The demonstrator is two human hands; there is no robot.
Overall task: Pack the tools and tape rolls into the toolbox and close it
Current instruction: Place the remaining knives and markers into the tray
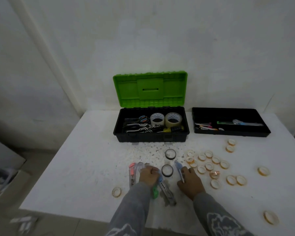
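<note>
Gathering cutters (pixel 167 191) off the worktop (pixel 85 167); my left fingers (pixel 147 170) curl round several, right fingers (pixel 186 171) pinch a blue cutter (pixel 178 165); next, into the toolbox (pixel 151 137).

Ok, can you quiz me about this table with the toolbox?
1. True or false: the bright green plastic lid of the black plastic toolbox is shut.
2. How many big clear tape rolls sit inside the toolbox? A one, B two, C four.
3. What small round thing lies between the left hand and the right hand?
Key: 1 false. 2 B. 3 a small black tape roll.
</note>
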